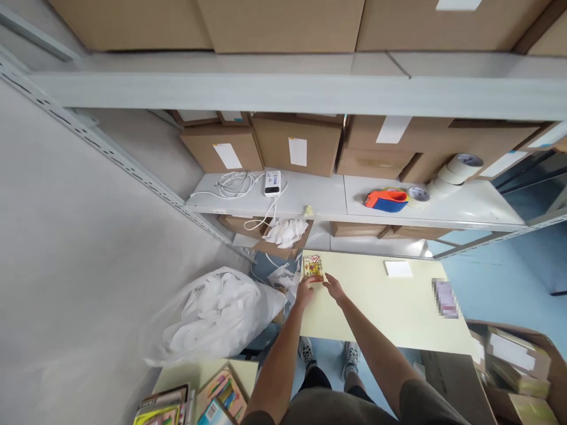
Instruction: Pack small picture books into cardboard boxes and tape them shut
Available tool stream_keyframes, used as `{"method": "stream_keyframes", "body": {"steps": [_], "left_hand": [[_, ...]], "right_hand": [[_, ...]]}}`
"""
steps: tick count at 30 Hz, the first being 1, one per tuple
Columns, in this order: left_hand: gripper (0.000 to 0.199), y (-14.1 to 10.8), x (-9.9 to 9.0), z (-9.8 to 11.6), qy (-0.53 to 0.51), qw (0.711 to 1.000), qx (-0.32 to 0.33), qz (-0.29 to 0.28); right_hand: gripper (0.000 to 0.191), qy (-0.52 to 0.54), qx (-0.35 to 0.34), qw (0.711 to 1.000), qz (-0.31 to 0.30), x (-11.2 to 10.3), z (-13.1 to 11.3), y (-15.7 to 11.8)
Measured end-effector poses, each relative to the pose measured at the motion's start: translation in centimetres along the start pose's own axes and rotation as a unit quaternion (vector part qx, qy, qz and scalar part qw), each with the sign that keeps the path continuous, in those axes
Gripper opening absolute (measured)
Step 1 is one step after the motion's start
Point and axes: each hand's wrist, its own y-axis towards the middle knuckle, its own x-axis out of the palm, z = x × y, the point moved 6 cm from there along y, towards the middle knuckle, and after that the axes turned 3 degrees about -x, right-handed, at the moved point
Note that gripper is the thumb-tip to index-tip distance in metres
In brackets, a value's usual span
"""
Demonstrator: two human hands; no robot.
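A small colourful printed booklet [313,267], with yellow and red figures on its cover, is at the far left corner of the pale yellow table [367,307]. My left hand [305,290] is at its near edge, with the fingers curled against it. Close by its near right corner is my right hand [335,289], fingers apart, with nothing seen in it. I cannot tell whether the booklet lies flat or is slightly raised. Farther right on the table is a stack of white labels or paper [398,269].
A blurred purple item [446,298] lies at the table's right edge. The shelf [319,198] behind bears a label printer [272,183], a tape dispenser [386,200], tape rolls [460,168] and cartons [301,141]. A full plastic bag [217,313] stands left; books [221,395] are below it.
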Motion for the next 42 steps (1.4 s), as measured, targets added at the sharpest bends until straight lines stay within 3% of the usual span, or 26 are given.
{"method": "stream_keyframes", "body": {"steps": [4,8,15,18,22,27,32,37,42], "left_hand": [[0.042,-2.4,-1.3,2.5,0.032,0.996,0.057,0.053],[0.042,-3.2,-0.1,5.5,0.004,0.995,0.094,0.03],[0.047,-2.2,6.1,14.9,-0.003,0.99,0.142,-0.012],[0.045,-1.9,9.7,19.3,0.005,0.986,0.163,-0.034],[0.044,-1.8,13.9,23.7,0.011,0.985,0.169,-0.024],[0.048,-2.3,16.2,26.5,0.004,0.985,0.175,0.002],[0.05,-4.3,14.4,26.4,0.01,0.983,0.178,0.041],[0.048,-6.3,10.8,24.3,0.002,0.984,0.157,0.088],[0.046,-7.8,7.4,21.9,-0.013,0.985,0.13,0.112]], "right_hand": [[0.053,-0.124,-0.078,0.989,0.034,-4.3,-0.5,-3.7],[0.049,-0.185,-0.151,0.965,0.111,-10.5,-2.1,-6.8],[0.049,-0.212,-0.256,0.921,0.203,-21.1,-9.4,-7.3],[0.05,-0.2,-0.283,0.912,0.217,-24.9,-12.7,-5.9],[0.053,-0.171,-0.334,0.906,0.194,-28.3,-17.2,-2.7],[0.07,-0.19,-0.378,0.895,0.145,-30.0,-25.9,2.4],[0.065,-0.338,-0.383,0.852,0.114,-29.0,-34.4,5.9],[0.026,-0.441,-0.32,0.836,0.068,-27.2,-36.3,7.1],[0.02,-0.445,-0.361,0.816,0.079,-26.0,-35.8,4.3]]}}
